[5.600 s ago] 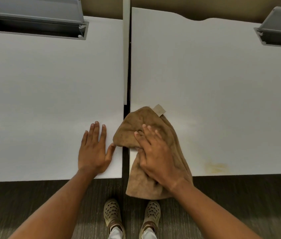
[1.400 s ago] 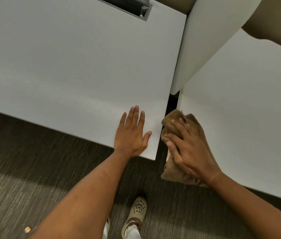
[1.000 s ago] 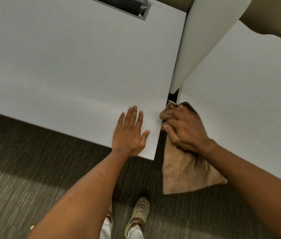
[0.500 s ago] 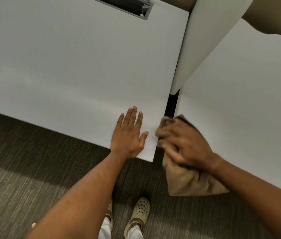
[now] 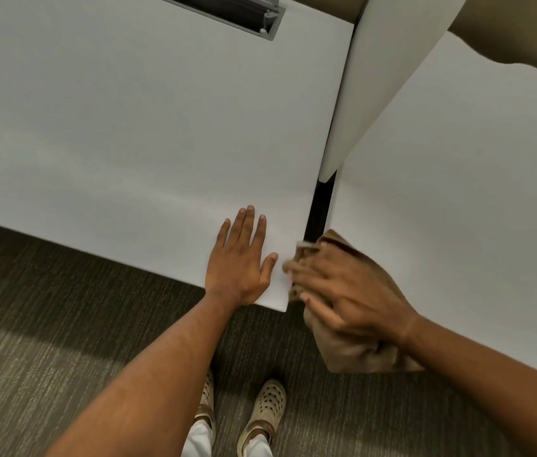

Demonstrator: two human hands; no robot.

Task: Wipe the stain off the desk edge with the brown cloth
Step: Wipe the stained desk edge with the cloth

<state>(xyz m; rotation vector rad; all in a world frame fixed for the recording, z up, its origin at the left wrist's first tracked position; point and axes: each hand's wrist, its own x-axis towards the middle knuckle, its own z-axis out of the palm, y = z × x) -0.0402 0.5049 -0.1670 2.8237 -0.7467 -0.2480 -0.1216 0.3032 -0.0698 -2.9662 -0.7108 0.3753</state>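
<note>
My right hand [image 5: 349, 288] presses the brown cloth [image 5: 356, 347] into the dark gap between two white desks, against the side edge near the left desk's [image 5: 148, 133] front corner. The cloth bunches under the fingers and hangs below the desk edge toward the floor. The hand is blurred with motion. My left hand [image 5: 242, 258] lies flat, fingers spread, on the left desk beside that corner. No stain shows in this frame; my hand and the cloth hide the edge.
The right desk [image 5: 458, 179] runs off to the right. A white divider panel [image 5: 379, 77] stands between the desks, ending above the gap. A grey cable tray [image 5: 244, 11] sits at the left desk's back. Grey carpet and my two beige shoes lie below.
My right hand has slid the cloth along the gap toward the front corner, after being further up the gap a second ago. My left hand has stayed flat in place.
</note>
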